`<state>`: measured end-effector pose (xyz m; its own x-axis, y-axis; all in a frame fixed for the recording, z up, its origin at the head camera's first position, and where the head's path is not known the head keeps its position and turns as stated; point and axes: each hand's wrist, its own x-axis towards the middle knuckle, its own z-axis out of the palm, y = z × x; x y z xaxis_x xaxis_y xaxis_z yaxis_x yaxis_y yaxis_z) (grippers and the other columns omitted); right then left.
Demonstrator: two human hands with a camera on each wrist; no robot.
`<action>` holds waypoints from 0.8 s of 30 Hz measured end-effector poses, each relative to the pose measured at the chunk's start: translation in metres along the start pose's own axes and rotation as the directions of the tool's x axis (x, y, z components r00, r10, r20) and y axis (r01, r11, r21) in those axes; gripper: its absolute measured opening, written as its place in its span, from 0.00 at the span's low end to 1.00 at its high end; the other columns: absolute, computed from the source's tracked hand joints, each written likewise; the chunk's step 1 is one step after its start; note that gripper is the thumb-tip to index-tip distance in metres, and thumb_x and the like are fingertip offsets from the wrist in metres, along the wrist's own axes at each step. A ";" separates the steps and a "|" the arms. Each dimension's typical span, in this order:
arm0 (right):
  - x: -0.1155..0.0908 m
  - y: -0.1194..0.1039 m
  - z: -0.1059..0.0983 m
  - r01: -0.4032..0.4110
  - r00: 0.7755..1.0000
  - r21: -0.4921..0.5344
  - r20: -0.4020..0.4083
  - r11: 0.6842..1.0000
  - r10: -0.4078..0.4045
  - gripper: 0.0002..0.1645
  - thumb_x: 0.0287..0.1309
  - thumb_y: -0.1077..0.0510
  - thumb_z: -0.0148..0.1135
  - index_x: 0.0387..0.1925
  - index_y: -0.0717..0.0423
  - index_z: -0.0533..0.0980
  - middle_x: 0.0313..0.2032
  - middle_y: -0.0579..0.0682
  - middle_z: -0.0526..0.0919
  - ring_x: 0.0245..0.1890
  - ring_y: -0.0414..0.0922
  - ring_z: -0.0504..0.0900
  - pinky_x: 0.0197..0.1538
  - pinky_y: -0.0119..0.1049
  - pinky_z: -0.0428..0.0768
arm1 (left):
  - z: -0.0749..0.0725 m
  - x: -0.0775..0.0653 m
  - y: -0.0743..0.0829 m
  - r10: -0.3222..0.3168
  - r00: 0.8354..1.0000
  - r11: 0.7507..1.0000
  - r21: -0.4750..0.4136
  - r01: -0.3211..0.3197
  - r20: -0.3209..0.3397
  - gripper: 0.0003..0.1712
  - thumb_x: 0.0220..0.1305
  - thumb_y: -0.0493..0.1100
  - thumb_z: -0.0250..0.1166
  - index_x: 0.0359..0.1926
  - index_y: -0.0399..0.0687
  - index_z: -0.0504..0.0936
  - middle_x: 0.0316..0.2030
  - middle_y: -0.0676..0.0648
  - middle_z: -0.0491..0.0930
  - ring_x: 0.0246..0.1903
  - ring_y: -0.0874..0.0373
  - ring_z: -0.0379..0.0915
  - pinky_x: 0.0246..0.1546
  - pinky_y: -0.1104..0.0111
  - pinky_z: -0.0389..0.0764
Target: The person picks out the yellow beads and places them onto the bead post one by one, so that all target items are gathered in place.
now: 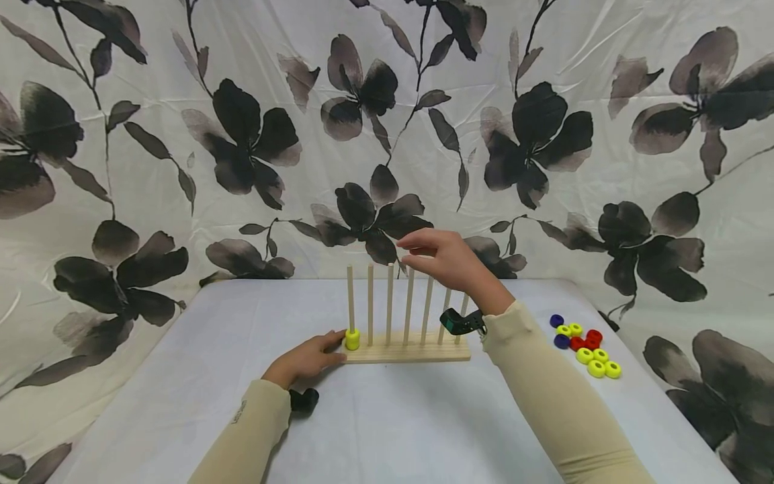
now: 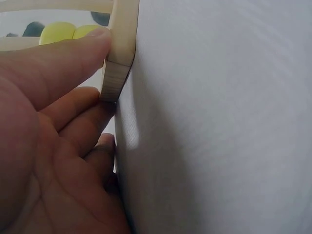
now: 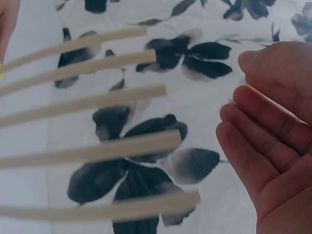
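A wooden rack (image 1: pixel 405 354) with a row of upright pegs (image 1: pixel 370 306) stands on the table. Two yellow rings (image 1: pixel 353 339) are stacked on its leftmost peg. My left hand (image 1: pixel 305 358) grips the left end of the rack's base; in the left wrist view the thumb (image 2: pixel 58 68) lies on one side of the wooden end (image 2: pixel 122 48) and fingertips touch another. Above the peg tops is my right hand (image 1: pixel 444 259), its fingers loosely bent and nothing visible in them. The right wrist view shows this hand (image 3: pixel 278 131) apart from the peg ends (image 3: pixel 165 139).
Loose yellow rings (image 1: pixel 596 368), red rings (image 1: pixel 577 344) and dark blue rings (image 1: pixel 562 341) lie in a group at the table's right side. A white cloth covers the table (image 1: pixel 387 423). Behind it hangs a floral cloth (image 1: pixel 242 40).
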<state>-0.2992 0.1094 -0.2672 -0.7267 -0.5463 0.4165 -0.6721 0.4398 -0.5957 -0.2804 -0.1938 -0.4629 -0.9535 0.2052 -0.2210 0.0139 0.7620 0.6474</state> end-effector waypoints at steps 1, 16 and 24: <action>-0.003 0.002 -0.002 -0.005 1.000 -0.004 -0.007 1.000 0.004 0.18 0.62 0.56 0.63 0.54 0.52 0.79 0.54 0.51 0.81 0.55 0.48 0.81 0.60 0.39 0.79 | 0.000 0.000 0.000 -0.002 1.000 1.000 0.001 0.002 0.001 0.38 0.66 0.55 0.61 0.74 0.58 0.59 0.75 0.40 0.53 0.75 0.39 0.44 0.72 0.40 0.49; -0.048 0.030 -0.037 -0.081 0.992 -0.027 -0.094 0.996 0.078 0.20 0.63 0.55 0.62 0.55 0.53 0.78 0.57 0.53 0.80 0.55 0.50 0.81 0.57 0.44 0.80 | -0.001 -0.002 0.003 -0.018 1.000 1.000 -0.002 0.018 0.000 0.39 0.65 0.56 0.61 0.74 0.58 0.59 0.75 0.40 0.52 0.75 0.39 0.44 0.72 0.40 0.49; -0.072 0.044 -0.054 -0.124 0.986 -0.049 -0.120 0.991 0.117 0.20 0.64 0.55 0.61 0.56 0.56 0.78 0.58 0.55 0.78 0.56 0.52 0.81 0.56 0.39 0.81 | -0.001 -0.005 0.005 -0.017 1.000 1.000 0.003 0.017 -0.004 0.39 0.65 0.56 0.62 0.74 0.58 0.59 0.75 0.39 0.52 0.74 0.38 0.44 0.71 0.39 0.50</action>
<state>-0.2839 0.2068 -0.2859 -0.8124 -0.4011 0.4232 -0.5829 0.5385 -0.6086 -0.2761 -0.1917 -0.4575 -0.9547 0.1901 -0.2290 -0.0012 0.7669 0.6418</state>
